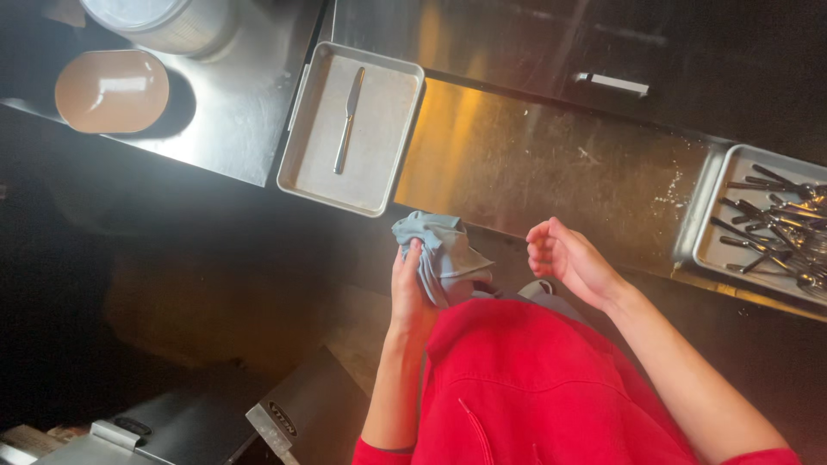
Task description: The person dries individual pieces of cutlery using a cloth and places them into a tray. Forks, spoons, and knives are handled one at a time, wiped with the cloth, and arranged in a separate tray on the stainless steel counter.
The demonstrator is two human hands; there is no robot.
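My left hand (pixel 408 291) grips a bunched pale blue cloth (pixel 439 250) just below the front edge of a steel counter (pixel 534 164). My right hand (pixel 567 256) hovers beside the cloth to its right, fingers curled and apart, holding nothing. On the counter above the cloth sits a metal tray (pixel 314 168) with one table knife (pixel 349 119) lying in it. At the far right another metal tray (pixel 706 224) holds several pieces of cutlery (pixel 775 224). My red top fills the bottom of the view.
A round orange-brown lid or bowl (pixel 112 90) and a large metal container (pixel 164 21) stand at the upper left. A drawer handle (pixel 613 83) shows at the top right. Dark floor lies left; a metal box (pixel 284 413) sits at the bottom.
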